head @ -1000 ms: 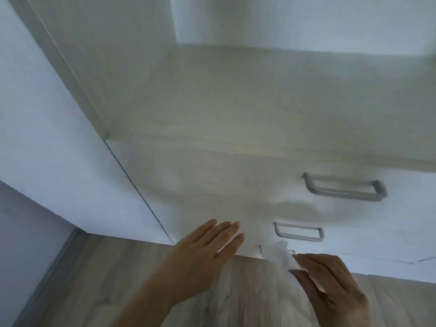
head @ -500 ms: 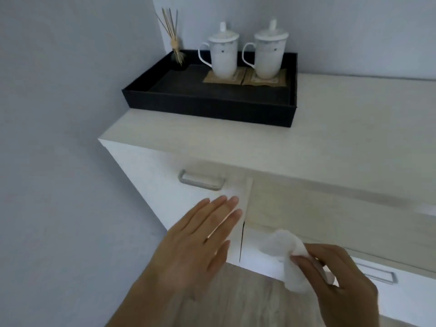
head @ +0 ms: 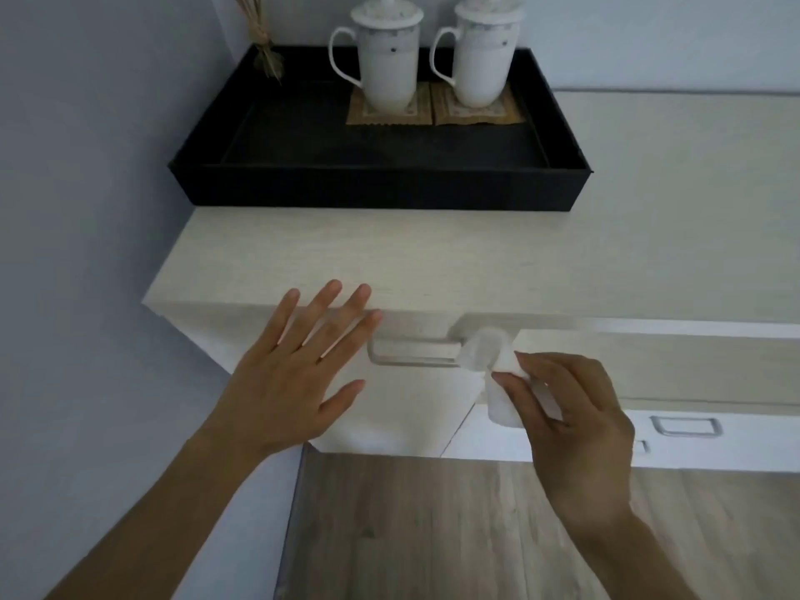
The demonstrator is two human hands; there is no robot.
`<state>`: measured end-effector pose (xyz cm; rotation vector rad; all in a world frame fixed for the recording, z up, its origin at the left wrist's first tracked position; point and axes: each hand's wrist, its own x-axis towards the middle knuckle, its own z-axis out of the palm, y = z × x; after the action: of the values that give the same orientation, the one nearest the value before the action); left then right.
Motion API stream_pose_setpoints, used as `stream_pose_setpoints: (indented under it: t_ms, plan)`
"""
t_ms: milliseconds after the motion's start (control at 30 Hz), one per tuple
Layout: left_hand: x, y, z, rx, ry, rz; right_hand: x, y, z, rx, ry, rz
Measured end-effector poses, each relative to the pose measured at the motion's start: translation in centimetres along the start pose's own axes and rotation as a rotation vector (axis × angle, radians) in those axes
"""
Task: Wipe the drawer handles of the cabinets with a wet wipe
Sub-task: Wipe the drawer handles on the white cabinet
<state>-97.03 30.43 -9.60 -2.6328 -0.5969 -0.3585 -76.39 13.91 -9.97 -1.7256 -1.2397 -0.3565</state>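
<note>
In the head view the left hand (head: pixel 298 383) was spread flat, fingers straight, over the drawer (head: pixel 402 409) at the bench's (head: pixel 346 262) front left corner, its fingertips at the left end of the handle (head: pixel 411 352); whether it touched the drawer I could not tell. The right hand (head: pixel 575 430) pinched a white wipe (head: pixel 500 407), whose bunched tip lay against the handle's right end. At the bench's back left corner stood a black tray (head: pixel 389 186) with two lidded mugs (head: pixel 383 58).
</note>
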Motion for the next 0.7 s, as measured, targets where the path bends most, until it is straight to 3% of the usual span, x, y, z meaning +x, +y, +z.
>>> stream_pose_setpoints:
  t_ms: [200,433,700]
  plan:
    - [-0.5,-0.5,3.2,0.026,0.145,-0.021,-0.6,0.3,4.3,-0.055,-0.011,-0.175]
    - [-0.4,-1.0,4.7,0.041,0.237,0.0,-2.7,0.8,6.1,0.024,-0.092,-0.173]
    - [-0.4,-1.2,4.8,0.028,0.24,0.007,-2.6,1.4,6.5,-0.048,-0.042,-0.167]
